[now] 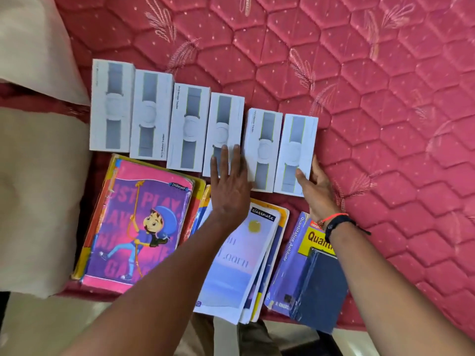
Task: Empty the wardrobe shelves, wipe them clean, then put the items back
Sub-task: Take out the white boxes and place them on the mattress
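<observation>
Several white motion-tracker boxes (189,127) lie side by side in a row on the red quilted mattress (372,98). My left hand (228,185) lies flat with fingers spread on the lower end of the fourth box (223,134). My right hand (317,187) cups the near right corner of the rightmost box (295,152), thumb on its face. In front of the row lie a pink cartoon-cover notebook stack (136,224), a "classmate" notebook pile (239,268) partly under my left forearm, and a blue-yellow aptitude book (293,260) with a dark blue booklet (321,286) on top.
A beige pillow (38,196) lies at the left, another cream cushion (33,42) behind it. The mattress stretches far to the right and back. Its near edge runs below the books, with floor beneath.
</observation>
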`<state>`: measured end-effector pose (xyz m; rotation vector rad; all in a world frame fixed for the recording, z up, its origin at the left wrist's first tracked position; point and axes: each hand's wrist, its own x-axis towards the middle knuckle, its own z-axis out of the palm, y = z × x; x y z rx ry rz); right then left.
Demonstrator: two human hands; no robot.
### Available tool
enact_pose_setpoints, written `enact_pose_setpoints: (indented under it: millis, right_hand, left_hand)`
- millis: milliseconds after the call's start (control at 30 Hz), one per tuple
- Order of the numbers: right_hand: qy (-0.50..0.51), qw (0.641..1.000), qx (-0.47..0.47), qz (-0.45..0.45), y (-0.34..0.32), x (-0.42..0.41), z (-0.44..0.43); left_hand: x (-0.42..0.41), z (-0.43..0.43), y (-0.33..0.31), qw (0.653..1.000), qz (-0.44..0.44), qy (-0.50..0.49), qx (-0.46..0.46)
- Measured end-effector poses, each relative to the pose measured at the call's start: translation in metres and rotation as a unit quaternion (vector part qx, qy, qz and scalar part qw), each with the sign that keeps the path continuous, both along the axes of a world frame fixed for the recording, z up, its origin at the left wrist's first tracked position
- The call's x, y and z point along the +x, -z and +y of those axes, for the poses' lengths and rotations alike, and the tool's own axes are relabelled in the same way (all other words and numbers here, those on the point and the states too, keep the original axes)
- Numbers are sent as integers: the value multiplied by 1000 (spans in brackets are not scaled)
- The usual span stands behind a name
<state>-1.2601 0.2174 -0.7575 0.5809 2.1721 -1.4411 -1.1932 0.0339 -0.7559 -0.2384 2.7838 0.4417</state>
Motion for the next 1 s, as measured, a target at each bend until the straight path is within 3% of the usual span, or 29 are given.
enact_pose_setpoints:
  millis: [67, 233, 433, 667, 800, 1000]
  right_hand:
    - [-37, 999, 24, 10, 0, -3, 1]
    - [-92, 993, 74, 19, 6, 6, -9]
    - [-130, 978, 159, -26, 31, 5, 0]
    - [-202, 960, 164, -107, -13, 23, 2]
    - [-223, 957, 171, -75, -45, 50, -5]
    - [-333, 920, 186, -88, -115, 95, -20]
  left_hand:
    - [-7, -11, 3, 999, -32, 29, -3]
    - [21, -12, 1, 998, -16, 51, 45]
    - [17, -17, -5, 991, -79, 106, 2]
    - [38, -21, -25, 978, -158, 138, 24]
    - [77, -22, -52, 971, -193, 141, 19]
    - [130, -17, -123, 960, -246, 133, 6]
